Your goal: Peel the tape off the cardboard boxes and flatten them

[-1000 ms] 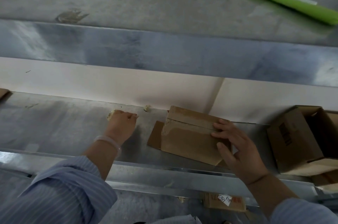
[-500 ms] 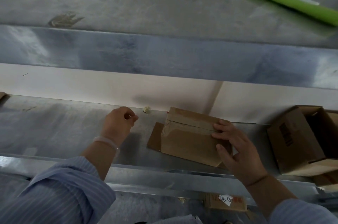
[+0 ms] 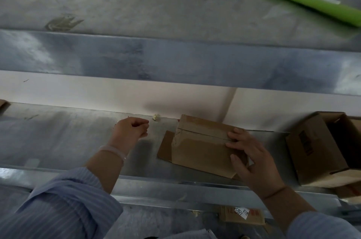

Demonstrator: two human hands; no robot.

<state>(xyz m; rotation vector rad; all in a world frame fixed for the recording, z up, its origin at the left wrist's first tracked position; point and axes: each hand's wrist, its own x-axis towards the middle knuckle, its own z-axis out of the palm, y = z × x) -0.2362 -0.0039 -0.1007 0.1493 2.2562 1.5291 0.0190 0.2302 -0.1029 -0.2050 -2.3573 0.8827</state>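
Metal shelf (image 3: 68, 137), lower tier, carrying everything. Upper tier above with green roll (image 3: 306, 1) lying at far right. Pale crumpled scrap (image 3: 156, 117) at back edge of shelf, against white wall, between left hand and box. Open cardboard box (image 3: 316, 147) tipped on its side at right, well apart from the work, opening facing right. Labelled cardboard piece (image 3: 242, 215) lower down, below shelf front lip, handwritten white tag on it.

Taped cardboard box (image 3: 199, 147) centre-right on shelf, closed, top seam visible running left to right, glossy tape wrinkled on its left end. Sitting on flat cardboard sheet (image 3: 165, 148) that sticks out at its left.

Right hand (image 3: 252, 158) on box's right end: fingers (image 3: 234, 137) spread across top seam, thumb down front face, pressing rather than closing around it. Left hand (image 3: 130, 131) left of box, clear of it, just above shelf, curled into loose fist; cannot tell whether anything pinched inside. Pale bracelet (image 3: 113, 151) on left wrist. Blue striped sleeves (image 3: 62, 205) on both arms.
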